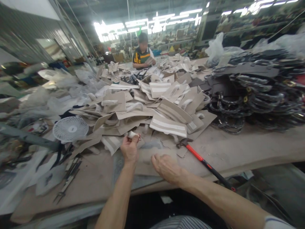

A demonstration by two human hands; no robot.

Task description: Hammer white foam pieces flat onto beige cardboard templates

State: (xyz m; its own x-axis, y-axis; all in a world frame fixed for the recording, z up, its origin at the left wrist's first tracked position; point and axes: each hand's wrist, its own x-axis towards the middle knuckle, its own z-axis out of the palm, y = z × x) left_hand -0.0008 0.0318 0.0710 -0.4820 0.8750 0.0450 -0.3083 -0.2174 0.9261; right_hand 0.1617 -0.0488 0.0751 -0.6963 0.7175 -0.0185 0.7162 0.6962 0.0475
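My left hand (130, 149) is closed on a small white strip (133, 135) at the near edge of a heap of beige panels (139, 119). To its right my right hand (164, 165) rests low over a flat beige piece (145, 159) on the table, its fingers curled; whether they hold anything is hidden. A hammer (200, 157) with a red and black handle lies right of my right hand, its head toward the heap.
On the left are a white round fan (71, 128), metal tools (69, 178) and clear plastic bags (59, 95). Dark, plastic-wrapped handles (257, 95) are piled at the right. A person (143, 55) holds a piece behind the heap. The table (226, 148) has a near edge.
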